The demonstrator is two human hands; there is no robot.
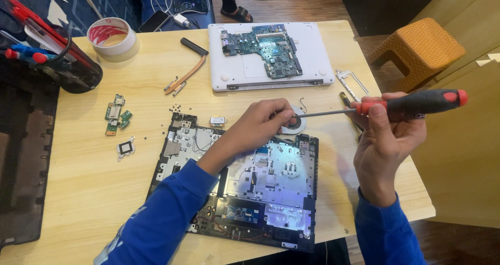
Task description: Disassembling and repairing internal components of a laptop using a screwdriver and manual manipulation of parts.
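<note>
- Head view, closest to the camera: two blue sleeves coming up from the bottom edge, and under them the opened laptop base [260,192], black frame with silvery metal plates, lying flat on the light wood bench [78,181] near its front edge.
- Left hand [263,122] sits over the top edge of that base, fingers curled down and pinched around the small round fan [297,123] right where the screwdriver tip meets it. The hand covers most of the fan, so I can't see what the tip is actually touching.
- Right hand [385,135] is clenched around the red-and-black screwdriver [411,103], held roughly level off the bench's right side, with the metal shaft pointing left toward the fan.
- Behind that: a white laptop shell [312,51] with a green motherboard [263,46] lying on it, at the far edge of the bench.
- Just left of the shell there's a copper heat pipe [190,70], and a roll of tape [112,36] further left.
- Black mesh pen holder [73,70] at the far left corner, red and blue pens sticking out.
- A few small green circuit boards [117,114] and a little square bracket [125,148] sit left of the base, with loose screws [176,109] scattered just above its corner.
- A metal bracket [351,83] lies right of the white shell.
- Off the bench: an orange woven stool [422,49] to the right, and someone's sandalled feet [252,2] up top.
</note>
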